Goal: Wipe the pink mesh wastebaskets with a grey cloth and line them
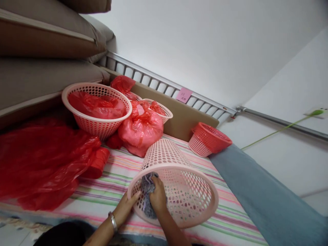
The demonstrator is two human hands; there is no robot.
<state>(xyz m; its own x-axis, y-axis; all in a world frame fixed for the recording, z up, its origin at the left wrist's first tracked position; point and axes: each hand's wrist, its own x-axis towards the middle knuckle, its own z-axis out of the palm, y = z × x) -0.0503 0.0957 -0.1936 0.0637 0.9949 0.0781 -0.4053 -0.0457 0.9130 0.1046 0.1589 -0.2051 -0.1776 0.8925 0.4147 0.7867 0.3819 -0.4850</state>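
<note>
A pale pink perforated plastic basket [184, 184] lies tipped on its side on the striped sheet, its mouth facing me. My left hand [126, 207], with a silver bracelet on the wrist, grips the basket's rim at its left edge, thumb on the rim. Reaching inside the basket, my right hand [158, 197] is closed on a grey-purple cloth [146, 191] pressed against the inner wall. The cloth is partly hidden by that hand.
A big red plastic bag [41, 160] lies at left. Behind stand a pink basket [102, 124] holding red bags, a tied pink-red bag [140, 130], another basket [164, 112], and a small red basket [208, 138]. Brown cushions [46, 37] are stacked at back left; a grey cloth [256, 194] lies at right.
</note>
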